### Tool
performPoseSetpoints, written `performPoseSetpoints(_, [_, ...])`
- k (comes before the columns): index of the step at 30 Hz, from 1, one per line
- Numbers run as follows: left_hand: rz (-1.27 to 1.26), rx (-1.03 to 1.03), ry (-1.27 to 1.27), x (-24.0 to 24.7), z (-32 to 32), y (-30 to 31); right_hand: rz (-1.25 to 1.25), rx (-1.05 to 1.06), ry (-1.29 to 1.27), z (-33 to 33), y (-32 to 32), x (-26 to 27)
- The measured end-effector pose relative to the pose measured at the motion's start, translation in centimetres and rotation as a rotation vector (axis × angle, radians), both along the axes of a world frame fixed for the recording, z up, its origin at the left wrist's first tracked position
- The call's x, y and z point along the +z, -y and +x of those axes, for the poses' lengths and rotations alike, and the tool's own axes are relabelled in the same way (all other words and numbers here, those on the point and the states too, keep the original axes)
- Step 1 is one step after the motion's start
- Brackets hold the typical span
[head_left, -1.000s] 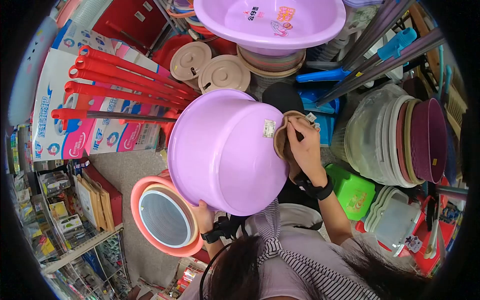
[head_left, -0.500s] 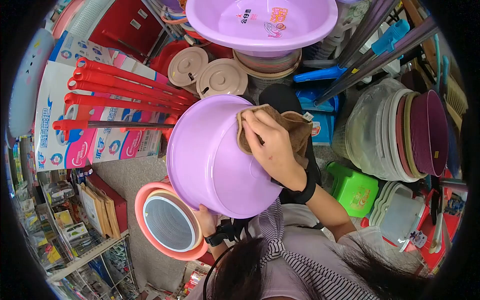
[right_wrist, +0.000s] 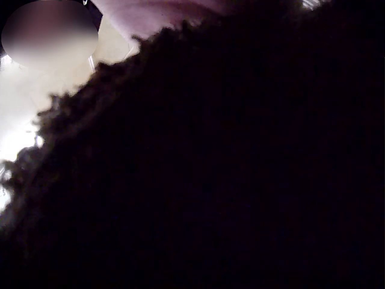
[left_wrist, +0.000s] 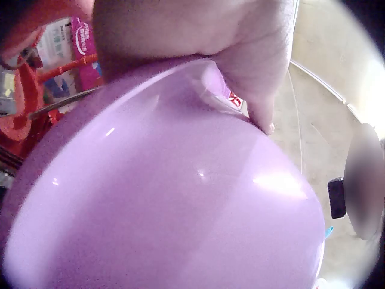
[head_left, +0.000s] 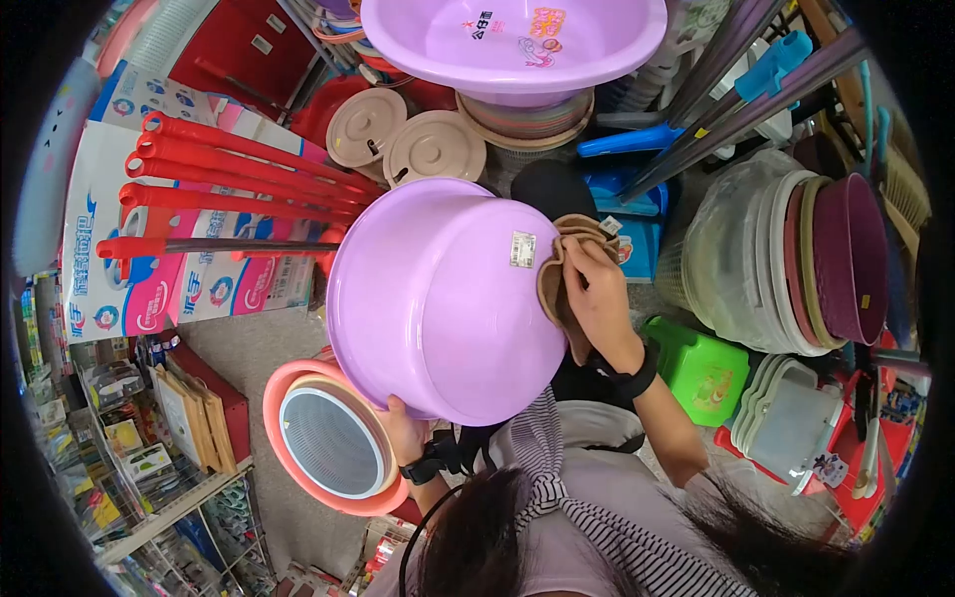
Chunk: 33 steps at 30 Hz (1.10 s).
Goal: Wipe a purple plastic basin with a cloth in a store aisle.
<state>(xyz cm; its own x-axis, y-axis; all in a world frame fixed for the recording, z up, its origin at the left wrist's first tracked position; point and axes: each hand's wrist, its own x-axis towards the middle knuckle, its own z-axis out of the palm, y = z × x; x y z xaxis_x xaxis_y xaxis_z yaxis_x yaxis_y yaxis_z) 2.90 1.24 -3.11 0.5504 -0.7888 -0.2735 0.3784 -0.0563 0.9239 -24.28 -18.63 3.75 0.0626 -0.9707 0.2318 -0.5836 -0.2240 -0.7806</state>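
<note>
In the head view a purple plastic basin (head_left: 448, 318) lies tipped on its side over the person's lap, with a white price label (head_left: 522, 250) on its outer wall. The left hand (head_left: 403, 430) grips its rim at the lower left. The left wrist view shows that hand (left_wrist: 198, 33) over the rim, with a thumb on the basin's wall. Bunched in the right hand (head_left: 602, 308) is a brown cloth (head_left: 556, 297), held against the basin's base edge. Dark cloth fills most of the right wrist view and hides the fingers.
Red-handled poles (head_left: 239, 169) lean at the left before printed boxes. Nested baskets in a pink basin (head_left: 284, 458) stand below the left hand. At right are a green stool (head_left: 696, 373) and stacked baskets (head_left: 736, 269). A large purple tub (head_left: 512, 40) sits ahead.
The right hand swept the cloth leftward across the basin's wall over the label, then drew back right to the base edge, uncovering the label. The left hand keeps its hold on the rim.
</note>
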Motion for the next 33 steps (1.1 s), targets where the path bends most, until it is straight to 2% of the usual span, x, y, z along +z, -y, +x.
performPoseSetpoints(1, [0.076, 0.048, 0.011, 0.7, -0.4, 0.4, 0.014, 0.002, -0.014, -0.2, -0.2, -0.1])
performPoseSetpoints(5, [0.111, 0.098, 0.006, 1.7, -1.0, 1.5, 0.05, 0.006, -0.011, -1.1, -0.5, -0.5])
performPoseSetpoints(11, [0.093, 0.104, -0.163, 3.2, -1.0, 2.3, 0.033, -0.012, -0.025, -1.8, -1.0, -1.6])
performPoseSetpoints(13, [0.067, 0.073, -0.252, 1.9, -0.3, 2.3, 0.065, -0.048, 0.146, -2.1, -0.9, -1.7])
performPoseSetpoints(14, [0.066, 0.072, -0.252, 1.4, 0.0, 2.1, 0.064, -0.049, 0.146, -2.5, -0.6, -1.5])
performPoseSetpoints(16, [0.047, 0.109, -0.252, 1.3, 0.3, 2.3, -0.01, -0.072, 0.265, -3.0, 0.4, -0.1])
performPoseSetpoints(21, [0.042, 0.137, -0.228, 3.3, 0.8, 3.9, -0.134, 0.083, 0.309, -1.7, 3.9, 3.7])
performPoseSetpoints(22, [0.02, 0.133, -0.225, 3.5, 1.1, 4.0, -0.133, 0.082, 0.309, -1.1, 4.7, 3.6])
performPoseSetpoints(24, [0.003, 0.122, -0.263, 2.6, 1.9, 3.9, -0.137, 0.276, 0.35, 0.3, 6.1, 2.9])
performPoseSetpoints(25, [-0.013, 0.113, -0.301, 2.1, 2.2, 3.8, -0.135, 0.279, 0.352, 1.1, 6.4, 2.7])
performPoseSetpoints(27, [0.012, 0.098, -0.227, 1.7, 2.3, 3.3, -0.009, 0.386, 0.373, 2.2, 6.5, 2.1])
performPoseSetpoints(31, [0.096, 0.03, -0.025, 1.9, 2.2, 3.1, -0.051, 0.338, 0.293, 1.6, 5.0, 0.9])
performPoseSetpoints(33, [0.076, 0.065, -0.122, 1.8, 2.4, 3.5, -0.09, 0.297, 0.202, 0.3, 3.0, 0.3])
